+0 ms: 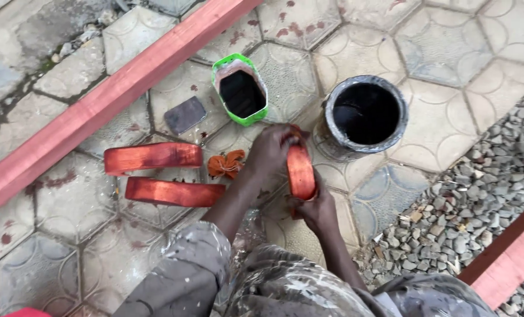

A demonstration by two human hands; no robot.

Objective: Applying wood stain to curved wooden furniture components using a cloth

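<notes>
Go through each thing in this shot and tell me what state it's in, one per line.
Left hand: gripping the top end of the held wood piece.
Right hand: gripping its lower end.
Held wood piece: stained red, off the ground.
Two wood pieces: stained red, lying on the pavers.
Round tin: open, dark liquid inside.
Green container: top cut open, dark inside.
Orange rag: bunched, lying loose.
Long plank: stained red, lying flat.

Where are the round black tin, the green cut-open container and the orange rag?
Round black tin (398, 125), head view, on its grey right rim.
Green cut-open container (247, 119), head view, on its green lower rim.
Orange rag (226, 164), head view, on its bunched middle.
</notes>
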